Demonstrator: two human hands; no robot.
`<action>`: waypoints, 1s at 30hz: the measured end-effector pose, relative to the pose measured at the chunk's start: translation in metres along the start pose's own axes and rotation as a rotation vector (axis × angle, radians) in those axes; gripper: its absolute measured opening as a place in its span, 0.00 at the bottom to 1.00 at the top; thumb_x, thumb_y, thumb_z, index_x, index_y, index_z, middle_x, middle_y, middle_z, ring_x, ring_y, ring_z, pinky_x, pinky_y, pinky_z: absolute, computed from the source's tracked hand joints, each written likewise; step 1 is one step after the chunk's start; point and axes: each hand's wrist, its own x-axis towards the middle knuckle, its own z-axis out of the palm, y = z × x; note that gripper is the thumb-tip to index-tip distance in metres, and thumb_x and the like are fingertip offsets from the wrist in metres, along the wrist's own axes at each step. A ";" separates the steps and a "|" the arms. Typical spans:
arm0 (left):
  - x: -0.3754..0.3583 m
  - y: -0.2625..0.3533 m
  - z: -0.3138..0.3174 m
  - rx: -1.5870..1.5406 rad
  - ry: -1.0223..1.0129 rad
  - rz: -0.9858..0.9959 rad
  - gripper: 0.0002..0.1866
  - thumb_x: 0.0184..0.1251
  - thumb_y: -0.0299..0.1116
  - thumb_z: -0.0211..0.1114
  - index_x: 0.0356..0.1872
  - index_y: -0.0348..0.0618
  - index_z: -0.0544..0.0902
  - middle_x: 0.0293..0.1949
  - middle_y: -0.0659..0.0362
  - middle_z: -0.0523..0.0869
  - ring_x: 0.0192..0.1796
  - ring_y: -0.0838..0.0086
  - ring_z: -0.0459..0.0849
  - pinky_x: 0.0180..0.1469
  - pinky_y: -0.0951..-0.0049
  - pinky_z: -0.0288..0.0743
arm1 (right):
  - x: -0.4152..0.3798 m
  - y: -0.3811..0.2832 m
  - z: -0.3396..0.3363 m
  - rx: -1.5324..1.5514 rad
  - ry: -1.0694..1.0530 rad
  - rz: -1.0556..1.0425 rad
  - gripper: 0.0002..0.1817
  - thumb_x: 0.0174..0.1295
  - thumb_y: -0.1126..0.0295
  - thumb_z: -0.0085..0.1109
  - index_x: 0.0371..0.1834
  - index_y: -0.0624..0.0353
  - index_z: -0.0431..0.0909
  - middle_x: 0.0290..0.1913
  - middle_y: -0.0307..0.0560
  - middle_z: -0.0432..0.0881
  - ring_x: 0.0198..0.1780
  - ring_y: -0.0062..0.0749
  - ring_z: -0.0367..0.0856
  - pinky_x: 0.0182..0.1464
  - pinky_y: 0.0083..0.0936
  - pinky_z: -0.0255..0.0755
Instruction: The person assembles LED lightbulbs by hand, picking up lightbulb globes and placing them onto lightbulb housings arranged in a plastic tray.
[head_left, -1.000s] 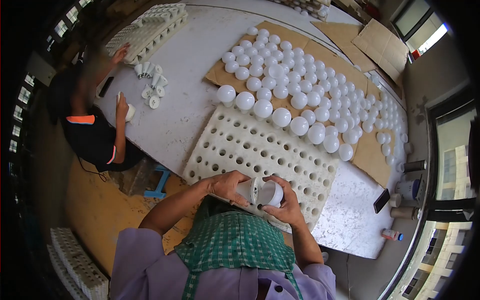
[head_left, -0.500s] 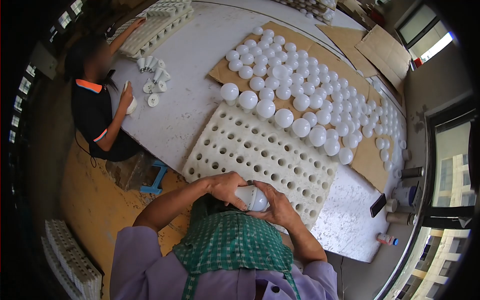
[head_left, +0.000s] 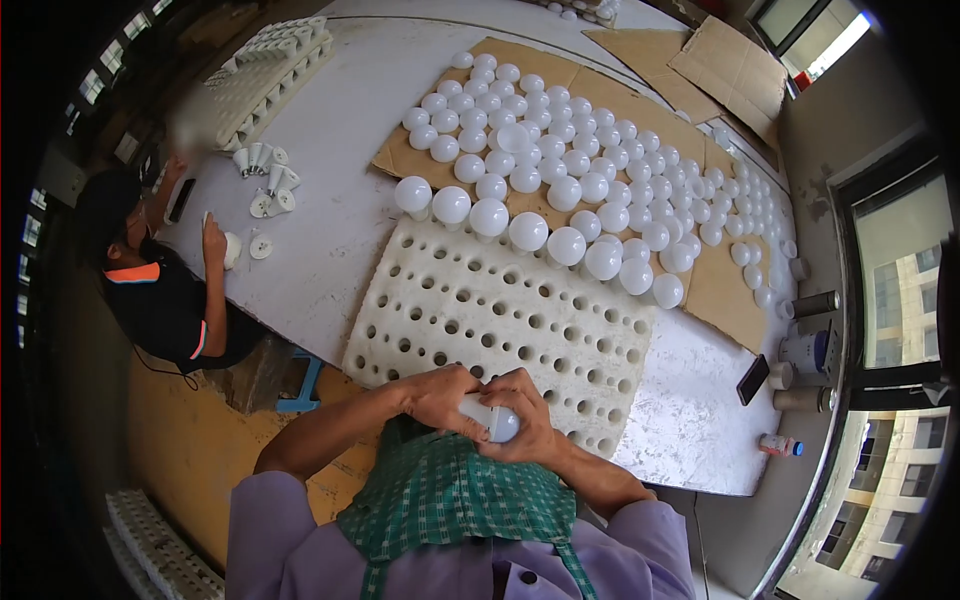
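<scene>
My left hand (head_left: 438, 400) is closed round the white base of a light bulb (head_left: 503, 424), close to my apron. Wrapped over the rounded end is my right hand (head_left: 528, 418), so both hands grip the same bulb. The fingers hide part of its body. Just beyond my hands lies a white foam tray (head_left: 470, 290) with rows of round holes. Several bulbs (head_left: 489, 217) stand upright in a row along its far edge.
Many white globe covers (head_left: 560, 150) rest on a cardboard sheet (head_left: 725, 300) behind the tray. At left, a co-worker (head_left: 150, 280) sits near loose bulb bases (head_left: 265, 180) and stacked foam trays (head_left: 265, 85). A phone (head_left: 753, 380) and a small bottle (head_left: 780, 445) are at right.
My right hand's fingers have closed further round the bulb's rounded end. The view has shifted. The co-worker's outstretched arm has drawn back from the stacked trays.
</scene>
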 end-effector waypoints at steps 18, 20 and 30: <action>-0.016 -0.122 -0.040 -0.459 0.902 -0.179 0.19 0.65 0.33 0.66 0.51 0.29 0.76 0.44 0.48 0.86 0.38 0.72 0.88 0.27 0.81 0.74 | -0.032 0.108 -0.213 -1.030 0.299 0.621 0.36 0.42 0.70 0.72 0.57 0.60 0.67 0.53 0.57 0.72 0.56 0.54 0.70 0.58 0.44 0.69; -0.014 -0.122 -0.039 -0.412 0.901 -0.185 0.18 0.65 0.32 0.65 0.51 0.30 0.77 0.44 0.47 0.86 0.38 0.72 0.88 0.27 0.80 0.74 | -0.026 0.107 -0.214 -0.942 0.323 0.649 0.36 0.44 0.67 0.73 0.59 0.59 0.67 0.55 0.57 0.71 0.58 0.53 0.70 0.59 0.43 0.69; -0.056 -0.193 -0.071 -0.202 1.288 -0.266 0.17 0.64 0.31 0.65 0.52 0.36 0.78 0.47 0.50 0.85 0.53 0.66 0.83 0.51 0.69 0.78 | 0.004 0.248 -0.343 -0.965 0.261 0.699 0.38 0.52 0.66 0.67 0.68 0.58 0.64 0.56 0.64 0.74 0.51 0.54 0.77 0.51 0.42 0.74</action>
